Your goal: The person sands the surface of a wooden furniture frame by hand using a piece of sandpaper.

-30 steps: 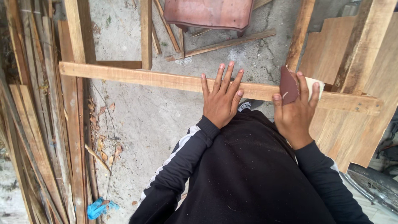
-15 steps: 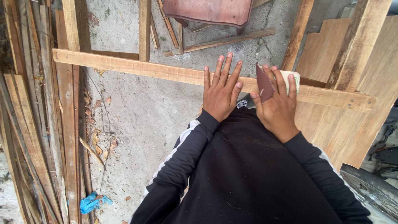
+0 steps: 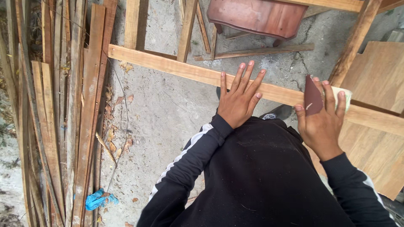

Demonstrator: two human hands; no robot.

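- Pressing flat on the long pale wooden plank, the left hand has its fingers spread and holds nothing; its grip is fully open, palm down on the wood.
- The right hand has its grip closed around a folded piece of reddish-brown sandpaper wrapped over a pale block, held against the same plank further along to the right.
- The plank runs slantwise across the view, above the grey concrete floor, just in front of the person's black long-sleeved top with white stripes.
- A stack of thin weathered wooden slats lies along the left side, well apart from both hands.
- A dark red wooden stool stands beyond the plank, and flat light-brown boards lie under its right end.
- A scrap of blue plastic sits on the floor near the slats.
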